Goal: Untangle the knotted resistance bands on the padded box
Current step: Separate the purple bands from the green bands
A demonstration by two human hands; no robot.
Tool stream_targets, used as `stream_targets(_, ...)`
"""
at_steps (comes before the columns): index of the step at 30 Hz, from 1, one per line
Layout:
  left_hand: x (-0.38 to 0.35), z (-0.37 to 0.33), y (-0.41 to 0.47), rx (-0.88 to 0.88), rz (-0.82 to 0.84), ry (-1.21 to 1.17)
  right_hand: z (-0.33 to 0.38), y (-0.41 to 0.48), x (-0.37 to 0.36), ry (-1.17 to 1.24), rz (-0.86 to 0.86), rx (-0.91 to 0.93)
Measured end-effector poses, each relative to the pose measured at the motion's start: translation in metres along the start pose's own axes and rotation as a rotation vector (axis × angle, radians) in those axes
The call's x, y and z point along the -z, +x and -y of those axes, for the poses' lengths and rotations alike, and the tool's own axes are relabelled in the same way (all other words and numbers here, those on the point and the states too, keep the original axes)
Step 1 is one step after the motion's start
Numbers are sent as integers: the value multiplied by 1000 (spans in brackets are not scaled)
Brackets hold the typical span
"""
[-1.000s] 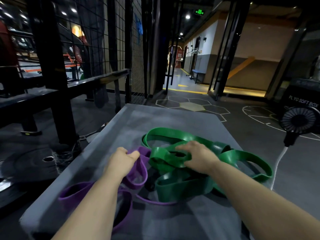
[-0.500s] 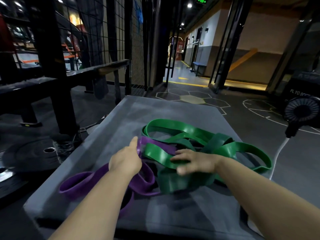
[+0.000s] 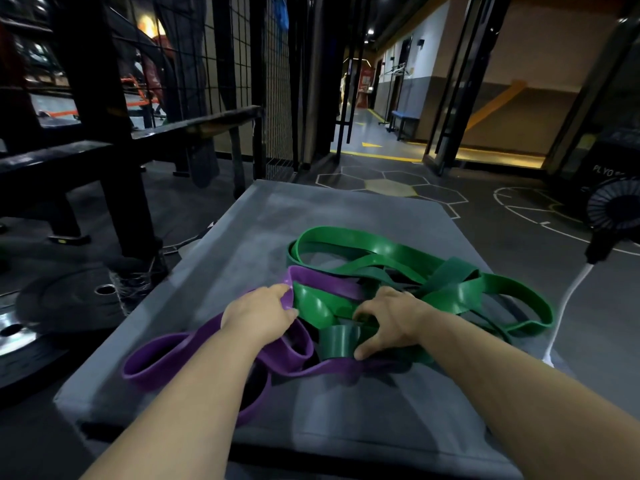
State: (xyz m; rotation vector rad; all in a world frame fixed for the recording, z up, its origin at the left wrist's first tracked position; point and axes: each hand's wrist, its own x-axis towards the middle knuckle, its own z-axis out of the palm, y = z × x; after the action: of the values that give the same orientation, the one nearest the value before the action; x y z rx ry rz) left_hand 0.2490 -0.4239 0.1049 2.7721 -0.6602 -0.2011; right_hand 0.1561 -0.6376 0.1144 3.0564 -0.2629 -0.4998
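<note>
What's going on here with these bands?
A person is working at a tangle of bands on a grey padded box. The left hand grips the purple band at the left side of the knot. The right hand grips a fold of the green band in the middle. The two bands are interlaced between the hands, so the knot is not yet undone.

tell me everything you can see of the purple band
The purple band is a wide, flat, rubbery-looking loop, lying slack and twisted on the padded box, left of the pile. One bight lies open near the left edge; another stretch passes among the green bands, tangled with them. The left hand grips its far fold.
</note>
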Motion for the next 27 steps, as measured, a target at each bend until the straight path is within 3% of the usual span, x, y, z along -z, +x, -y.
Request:
stream_targets(6, -2, 1, 2, 26, -2, -39, -10, -1, -16, 342, -257, -45)
stream_targets(14, -4, -1, -2, 32, 8, -17, -32, -14, 1, 798, -461, -284)
stream_targets(20, -3, -10, -5, -64, 161, 142, -32, -10, 11, 431, -276, -383)
stream_targets(23, -2, -12, -6, -126, 268, 198, -14, 0, 9, 290, -285, -373)
stream_targets(27, -7, -13, -9, -173, 374, 352, -20, 3, 13, 453, -327, -403)
